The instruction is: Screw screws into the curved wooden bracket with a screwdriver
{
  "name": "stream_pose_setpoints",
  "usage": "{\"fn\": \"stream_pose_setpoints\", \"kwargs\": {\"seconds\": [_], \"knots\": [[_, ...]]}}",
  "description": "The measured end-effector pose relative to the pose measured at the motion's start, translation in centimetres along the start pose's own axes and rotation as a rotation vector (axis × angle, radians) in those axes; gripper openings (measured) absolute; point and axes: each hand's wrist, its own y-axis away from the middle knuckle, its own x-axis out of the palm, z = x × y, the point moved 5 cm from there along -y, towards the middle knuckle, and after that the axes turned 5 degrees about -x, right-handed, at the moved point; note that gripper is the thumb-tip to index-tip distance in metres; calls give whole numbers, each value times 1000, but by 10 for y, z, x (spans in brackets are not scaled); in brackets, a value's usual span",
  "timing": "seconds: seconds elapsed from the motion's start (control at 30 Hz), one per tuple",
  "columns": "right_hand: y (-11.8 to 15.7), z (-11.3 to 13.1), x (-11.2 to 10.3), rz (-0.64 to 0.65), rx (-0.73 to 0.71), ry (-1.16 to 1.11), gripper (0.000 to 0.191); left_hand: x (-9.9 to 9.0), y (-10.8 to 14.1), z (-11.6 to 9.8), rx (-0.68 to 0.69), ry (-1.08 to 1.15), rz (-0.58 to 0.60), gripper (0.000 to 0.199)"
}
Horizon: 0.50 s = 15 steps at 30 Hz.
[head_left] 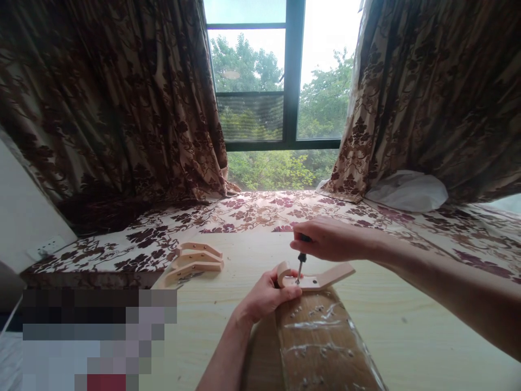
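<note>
My right hand [315, 239] is closed around the dark handle of a screwdriver [301, 262], held upright. Its tip meets a hole in a pale, curved wooden piece [323, 279], which has a rounded hook at its left end and a slanted arm rising to the right. A second, dark hole shows beside the tip. My left hand [271, 293] grips the hooked end, thumb along the near edge. The piece rests at the far end of a brown, tape-wrapped board or box [321, 336] with small screws scattered on top.
Several similar wooden pieces [199, 260] with metal inserts lie left on the light wooden table [415, 331]. Behind is a ledge with flowered cloth [252, 212], a window between patterned curtains, and a white plastic bag [409, 190]. A blurred patch covers the lower left.
</note>
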Motion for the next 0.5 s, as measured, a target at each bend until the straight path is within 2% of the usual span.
{"fn": "stream_pose_setpoints", "kwargs": {"seconds": [0.23, 0.5], "knots": [[4, 3, -7, 79, -89, -32, 17, -1, -1, -1, -2, 5, -15, 52], [2, 1, -3, 5, 1, 16, 26, 0, 0, 0, -1, -1, -12, 51]]}}
